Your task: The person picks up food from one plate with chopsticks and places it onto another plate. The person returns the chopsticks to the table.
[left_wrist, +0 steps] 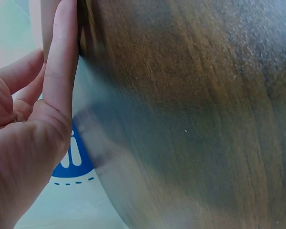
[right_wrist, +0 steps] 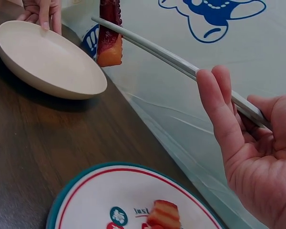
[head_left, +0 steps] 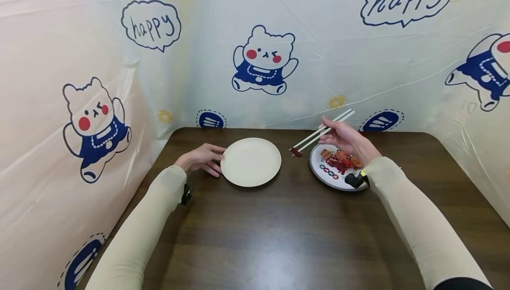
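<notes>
My right hand (head_left: pixel 344 137) grips a pair of pale chopsticks (right_wrist: pixel 152 47). Their tips pinch a dark red piece of food (right_wrist: pixel 108 40), orange at one end and bumpy along one edge like an octopus tentacle. It hangs above the table between the two plates. Below the right hand lies a white plate with a dark rim and printed badges (head_left: pixel 318 166), bearing several food pieces (head_left: pixel 338 159). On the left, my left hand (head_left: pixel 203 159) holds the rim of a cream plate (head_left: pixel 251 162), its fingers (left_wrist: pixel 59 71) and thumb on either side of the edge.
The plates stand toward the back of a dark wooden table (head_left: pixel 255 232). A pale curtain with printed bears (head_left: pixel 264 59) hangs right behind the table and along its sides. Black wrist devices (head_left: pixel 186 194) sit on both sleeves.
</notes>
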Available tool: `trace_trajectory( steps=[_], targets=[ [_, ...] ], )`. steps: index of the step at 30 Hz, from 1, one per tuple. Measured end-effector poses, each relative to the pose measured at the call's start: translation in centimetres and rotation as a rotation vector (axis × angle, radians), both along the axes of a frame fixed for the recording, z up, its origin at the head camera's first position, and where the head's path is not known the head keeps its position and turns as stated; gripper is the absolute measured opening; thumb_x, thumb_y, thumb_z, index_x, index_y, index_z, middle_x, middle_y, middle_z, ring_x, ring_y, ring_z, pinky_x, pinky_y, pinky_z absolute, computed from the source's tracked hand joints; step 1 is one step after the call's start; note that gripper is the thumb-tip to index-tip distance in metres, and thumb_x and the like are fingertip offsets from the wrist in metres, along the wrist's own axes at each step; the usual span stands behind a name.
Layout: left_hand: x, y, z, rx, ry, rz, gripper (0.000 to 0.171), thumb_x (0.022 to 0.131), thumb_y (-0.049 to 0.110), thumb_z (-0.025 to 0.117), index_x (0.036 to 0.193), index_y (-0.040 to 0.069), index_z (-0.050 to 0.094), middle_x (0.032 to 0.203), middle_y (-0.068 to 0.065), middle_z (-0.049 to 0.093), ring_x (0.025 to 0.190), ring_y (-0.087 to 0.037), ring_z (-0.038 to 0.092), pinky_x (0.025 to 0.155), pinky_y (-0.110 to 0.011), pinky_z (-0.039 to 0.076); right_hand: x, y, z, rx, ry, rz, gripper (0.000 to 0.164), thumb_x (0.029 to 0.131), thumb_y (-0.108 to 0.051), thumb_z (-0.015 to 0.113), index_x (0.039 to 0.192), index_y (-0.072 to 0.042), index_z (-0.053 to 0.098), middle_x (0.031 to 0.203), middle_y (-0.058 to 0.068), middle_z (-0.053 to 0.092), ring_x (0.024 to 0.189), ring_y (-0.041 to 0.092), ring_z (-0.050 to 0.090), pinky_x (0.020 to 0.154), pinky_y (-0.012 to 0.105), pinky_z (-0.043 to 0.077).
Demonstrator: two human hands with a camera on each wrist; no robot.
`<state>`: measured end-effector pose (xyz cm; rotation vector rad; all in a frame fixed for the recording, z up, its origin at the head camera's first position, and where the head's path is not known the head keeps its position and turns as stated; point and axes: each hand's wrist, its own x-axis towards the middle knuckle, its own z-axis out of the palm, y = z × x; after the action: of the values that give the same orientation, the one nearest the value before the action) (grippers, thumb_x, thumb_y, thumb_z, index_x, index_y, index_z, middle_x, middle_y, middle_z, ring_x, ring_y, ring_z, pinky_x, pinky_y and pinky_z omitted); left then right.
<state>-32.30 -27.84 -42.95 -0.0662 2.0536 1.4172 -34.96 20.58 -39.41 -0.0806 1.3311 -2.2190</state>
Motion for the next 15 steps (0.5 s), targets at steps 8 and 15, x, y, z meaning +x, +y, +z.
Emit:
trace_trajectory(
  steps=[8,15],
  targets=[
    [-0.1,-0.1,-0.1,-0.012,0.003,0.006,0.057,0.111,0.01,0.053,0.164,0.001,0.033,0.134,-0.028,0.061,0.085,-0.029,0.076,0.08,-0.047,0.066,-0.2,-1.7,-0.5,0.023,0.011,0.001,0.047,0.115,-0.029,0.044,0.088,0.0,0.071,0.07,0.017,0.07,0.061,0.022,0.074,0.07,0.033,0.066],
    [-0.1,0.1,0.0,-0.003,-0.004,0.014,0.056,0.111,0.009,0.054,0.163,0.001,0.034,0.126,-0.027,0.064,0.083,-0.028,0.076,0.08,-0.047,0.066,-0.4,-2.8,-1.1,0.034,0.014,-0.016,0.047,0.115,-0.028,0.043,0.088,0.001,0.069,0.069,0.017,0.069,0.06,0.021,0.073,0.069,0.034,0.067]
  ],
)
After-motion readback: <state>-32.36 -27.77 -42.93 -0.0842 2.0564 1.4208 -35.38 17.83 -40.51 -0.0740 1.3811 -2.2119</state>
